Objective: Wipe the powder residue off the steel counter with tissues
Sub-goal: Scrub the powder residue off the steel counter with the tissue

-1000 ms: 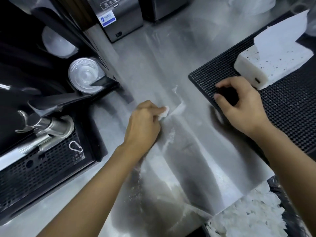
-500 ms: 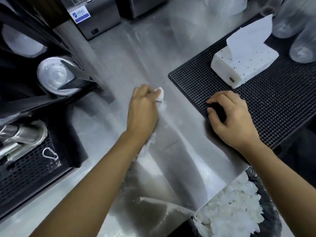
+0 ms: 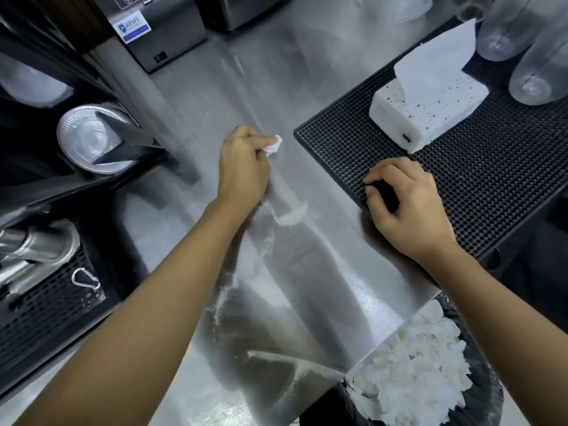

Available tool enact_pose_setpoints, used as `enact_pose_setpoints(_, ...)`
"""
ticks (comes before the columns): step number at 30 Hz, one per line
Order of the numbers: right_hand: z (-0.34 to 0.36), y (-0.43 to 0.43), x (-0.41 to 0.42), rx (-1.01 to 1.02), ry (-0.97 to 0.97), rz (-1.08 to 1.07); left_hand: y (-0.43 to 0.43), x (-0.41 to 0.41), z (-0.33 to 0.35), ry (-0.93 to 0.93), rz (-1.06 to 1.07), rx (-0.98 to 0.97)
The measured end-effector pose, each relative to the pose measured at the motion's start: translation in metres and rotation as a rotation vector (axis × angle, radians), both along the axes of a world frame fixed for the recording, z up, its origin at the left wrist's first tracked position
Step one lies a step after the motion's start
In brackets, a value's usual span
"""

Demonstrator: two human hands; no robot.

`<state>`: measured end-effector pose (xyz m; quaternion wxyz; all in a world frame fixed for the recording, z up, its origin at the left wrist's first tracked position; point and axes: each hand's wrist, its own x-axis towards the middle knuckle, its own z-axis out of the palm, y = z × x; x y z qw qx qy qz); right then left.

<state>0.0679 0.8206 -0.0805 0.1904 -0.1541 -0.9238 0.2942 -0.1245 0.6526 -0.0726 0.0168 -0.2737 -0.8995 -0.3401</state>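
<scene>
Steel desk streaked with powder: our left hand curls round a tissue, pressing it down. Our right hand, fingers curled, grips the black mat at its edge.

— Hands?
— Two: left hand, right hand.
— Tissues?
— One tissue wad, one tissue pack, one loose sheet poking out.
— Counters, mats?
— One steel counter, one black mat.
— Cups?
— Two clear cups for certain; maybe a third, too cropped to tell.
— Machines at the back?
— Two steel machines, one blue label.
— Bins?
— One bin; crumpled tissues inside, too many to count.
— Anything small?
— One carabiner, one plastic lid in plain sight
</scene>
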Motion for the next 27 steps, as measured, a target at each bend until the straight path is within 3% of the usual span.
enact_pose_setpoints(5, -0.001, 0.0, 0.0, 0.004, 0.004, 0.004, -0.014, 0.062, 0.001, 0.016, -0.249, 0.035)
enact_pose_setpoints(8, -0.001, 0.0, 0.001, 0.012, 0.0, 0.003, -0.026, 0.075, 0.007, -0.116, -0.405, 0.014)
enact_pose_setpoints(11, -0.002, 0.0, 0.0, 0.017, 0.005, 0.0, -0.023, 0.045, 0.014, -0.316, -0.324, 0.103)
enact_pose_setpoints(14, -0.002, 0.0, 0.001, 0.022, -0.003, -0.01, -0.009, 0.012, 0.012, -0.21, -0.082, 0.13)
enact_pose_setpoints(16, -0.003, 0.0, 0.001, 0.018, -0.009, -0.012, 0.002, 0.01, 0.006, -0.141, -0.035, 0.073)
enact_pose_setpoints(23, -0.001, 0.001, 0.002, -0.041, -0.011, 0.001, -0.009, 0.093, -0.001, 0.012, -0.37, 0.048)
enact_pose_setpoints(25, 0.003, 0.003, 0.004, -0.084, -0.039, 0.048, -0.016, 0.102, 0.001, -0.101, -0.418, 0.046)
enact_pose_setpoints(27, 0.007, 0.004, 0.006, -0.116, -0.053, 0.055, -0.017, 0.092, 0.005, -0.276, -0.325, 0.1)
